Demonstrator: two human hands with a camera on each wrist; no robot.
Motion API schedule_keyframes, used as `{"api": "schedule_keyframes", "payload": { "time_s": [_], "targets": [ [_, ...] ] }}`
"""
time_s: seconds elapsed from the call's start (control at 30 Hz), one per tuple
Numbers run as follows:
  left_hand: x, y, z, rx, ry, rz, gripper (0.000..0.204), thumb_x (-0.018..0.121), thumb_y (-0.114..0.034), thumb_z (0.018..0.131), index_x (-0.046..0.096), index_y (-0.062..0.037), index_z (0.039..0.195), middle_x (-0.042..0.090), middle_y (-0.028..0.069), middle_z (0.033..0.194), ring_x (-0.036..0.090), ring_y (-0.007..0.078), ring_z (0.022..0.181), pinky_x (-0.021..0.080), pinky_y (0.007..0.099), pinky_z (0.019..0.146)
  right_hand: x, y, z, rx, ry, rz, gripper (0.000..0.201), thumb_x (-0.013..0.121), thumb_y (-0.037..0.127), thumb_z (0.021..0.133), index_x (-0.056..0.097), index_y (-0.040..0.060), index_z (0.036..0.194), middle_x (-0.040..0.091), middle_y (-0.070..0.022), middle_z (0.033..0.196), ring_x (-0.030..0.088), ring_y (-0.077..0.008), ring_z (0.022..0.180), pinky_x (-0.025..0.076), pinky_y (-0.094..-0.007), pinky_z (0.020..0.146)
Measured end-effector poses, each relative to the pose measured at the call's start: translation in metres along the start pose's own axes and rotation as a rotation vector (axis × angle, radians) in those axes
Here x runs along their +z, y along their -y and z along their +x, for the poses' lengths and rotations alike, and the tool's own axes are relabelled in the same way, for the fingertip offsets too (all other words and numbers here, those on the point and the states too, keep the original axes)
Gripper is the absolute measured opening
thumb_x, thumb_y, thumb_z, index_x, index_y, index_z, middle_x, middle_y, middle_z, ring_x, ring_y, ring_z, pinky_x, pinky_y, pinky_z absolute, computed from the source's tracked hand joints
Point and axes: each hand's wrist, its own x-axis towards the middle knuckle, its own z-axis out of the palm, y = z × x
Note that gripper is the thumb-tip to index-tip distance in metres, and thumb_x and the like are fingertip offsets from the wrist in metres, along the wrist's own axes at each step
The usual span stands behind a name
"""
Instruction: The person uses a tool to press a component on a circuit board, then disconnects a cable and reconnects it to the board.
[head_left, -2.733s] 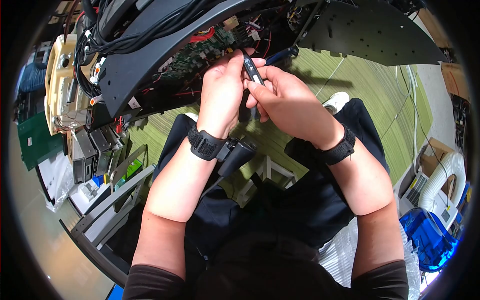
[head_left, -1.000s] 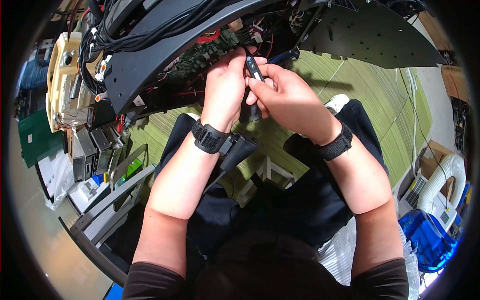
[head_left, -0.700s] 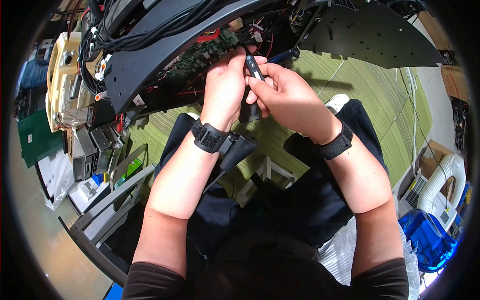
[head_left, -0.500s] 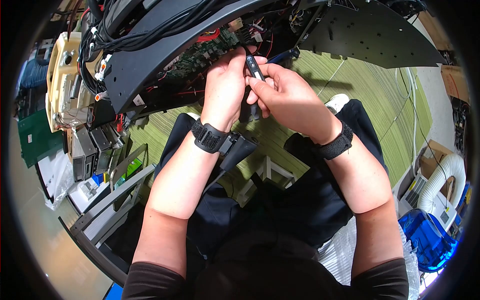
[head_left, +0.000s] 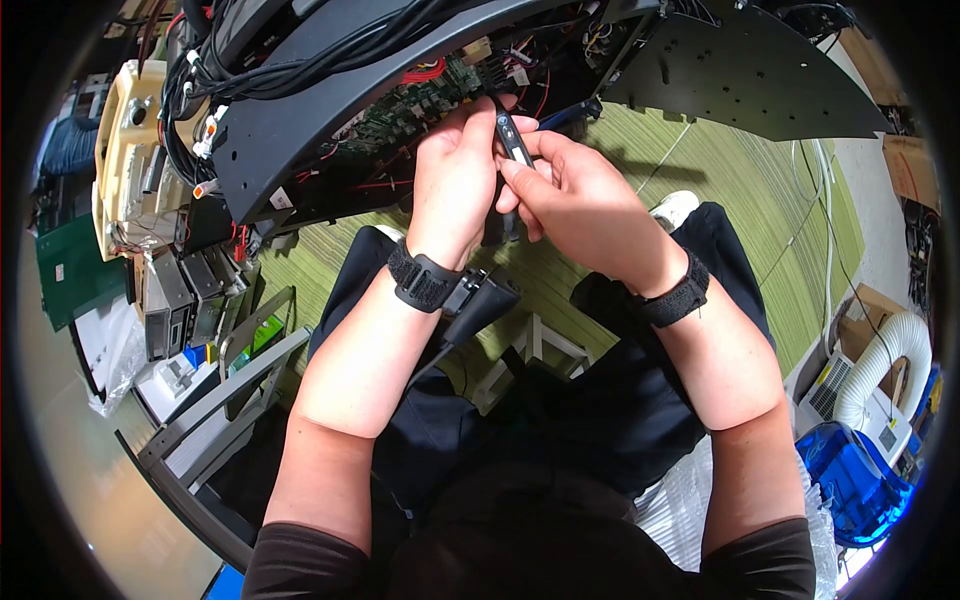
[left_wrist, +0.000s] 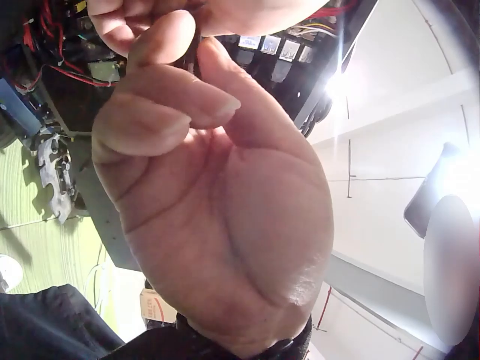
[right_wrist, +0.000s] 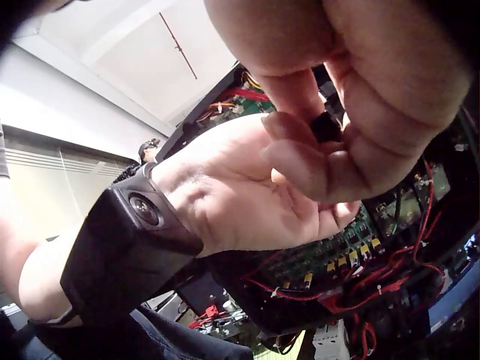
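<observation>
In the head view my right hand (head_left: pixel 598 205) pinches a slim black pen-shaped tool (head_left: pixel 510 137) between thumb and fingers. Small buttons and a pale display strip show on its upper face. My left hand (head_left: pixel 450 185) is held close against the tool's far end, fingers curled. Its thumb and index finger pinch a thin dark piece (left_wrist: pixel 194 56) in the left wrist view, seemingly the tool's end. The right wrist view shows a black part (right_wrist: pixel 325 127) of the tool between the right fingers. Both hands are at the edge of a green circuit board (head_left: pixel 385 128); the tool's tip is hidden.
A curved black housing panel (head_left: pixel 285 125) with thick black cables (head_left: pixel 300 78) hangs over the board. Red wires (right_wrist: pixel 375 289) run beneath it. A drilled black plate (head_left: pixel 735 75) extends right. Metal boxes (head_left: pixel 163 305) stand at left, and a white hose (head_left: pixel 893 360) lies at right.
The hands keep the same hold on the tool and sit slightly further right in the head view than 2.7 seconds ago. The background has shifted a little as well.
</observation>
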Motion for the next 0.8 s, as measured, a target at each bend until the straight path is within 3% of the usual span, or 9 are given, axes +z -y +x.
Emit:
{"api": "schedule_keyframes", "payload": {
  "time_s": [0.2,0.27,0.5,0.57,0.63,0.73,0.8],
  "targets": [
    [0.0011,-0.0011,-0.0001,0.007,0.012,0.008,0.036,0.042,-0.025,0.097,0.054,0.0042,0.115,0.066,0.0141,0.093,0.059,0.0134,0.059,0.042,0.0222,0.045,-0.0008,-0.0016,0.0009,-0.001,0.005,0.011,0.026,0.049,0.019,0.095,0.051,-0.0028,0.108,0.06,-0.0004,0.076,0.049,-0.0037,0.06,0.044,-0.0197,0.055],
    [0.0042,-0.003,-0.0014,0.002,-0.013,-0.023,0.032,0.042,-0.022,0.097,0.054,0.0051,0.108,0.063,0.0155,0.089,0.046,0.0111,0.042,0.036,0.0244,0.037,-0.0001,0.0005,0.0002,-0.004,0.0,-0.003,0.026,0.049,0.019,0.095,0.051,-0.0027,0.108,0.059,-0.0002,0.076,0.049,-0.0037,0.06,0.044,-0.0195,0.055],
    [0.0031,-0.0002,-0.001,0.019,-0.018,-0.019,0.034,0.041,-0.025,0.097,0.054,0.0047,0.109,0.064,0.0156,0.089,0.045,0.011,0.041,0.036,0.0242,0.037,0.0,-0.001,0.0004,-0.021,0.004,-0.004,0.026,0.049,0.02,0.095,0.051,-0.0023,0.108,0.059,0.0003,0.076,0.049,-0.0034,0.06,0.043,-0.0189,0.055],
    [0.001,-0.0009,-0.0014,0.01,0.013,0.007,0.036,0.042,-0.025,0.097,0.054,0.0039,0.114,0.066,0.0141,0.092,0.058,0.0123,0.057,0.04,0.0214,0.043,0.0001,0.0004,-0.0001,-0.017,0.0,-0.011,0.025,0.049,0.019,0.095,0.051,-0.0024,0.108,0.059,0.0003,0.076,0.049,-0.0034,0.06,0.043,-0.019,0.055],
    [0.002,-0.001,0.0001,0.015,0.002,0.01,0.036,0.043,-0.025,0.097,0.055,0.0038,0.114,0.066,0.0141,0.092,0.057,0.0122,0.056,0.04,0.0216,0.042,0.0003,-0.0011,0.0007,-0.013,-0.004,-0.018,0.025,0.049,0.019,0.095,0.051,-0.0024,0.108,0.059,0.0002,0.076,0.049,-0.0035,0.06,0.044,-0.0192,0.055],
    [0.0029,-0.0028,0.0002,0.017,-0.01,0.011,0.035,0.043,-0.025,0.097,0.055,0.0036,0.114,0.066,0.0139,0.092,0.055,0.0118,0.053,0.039,0.022,0.041,0.0003,-0.0046,0.0029,-0.026,-0.039,0.059,0.028,0.052,0.014,0.091,0.052,0.0001,0.115,0.061,-0.0012,0.073,0.05,-0.0049,0.052,0.04,-0.0213,0.046],
    [0.0029,-0.0038,-0.0004,0.013,-0.01,0.009,0.035,0.043,-0.024,0.097,0.055,0.0035,0.113,0.066,0.0138,0.092,0.054,0.0116,0.051,0.038,0.0222,0.04,-0.0006,-0.0005,0.001,0.001,-0.006,0.009,0.025,0.05,0.019,0.094,0.051,-0.0027,0.108,0.06,-0.0004,0.076,0.049,-0.0037,0.06,0.044,-0.0198,0.056]
  ]
}}
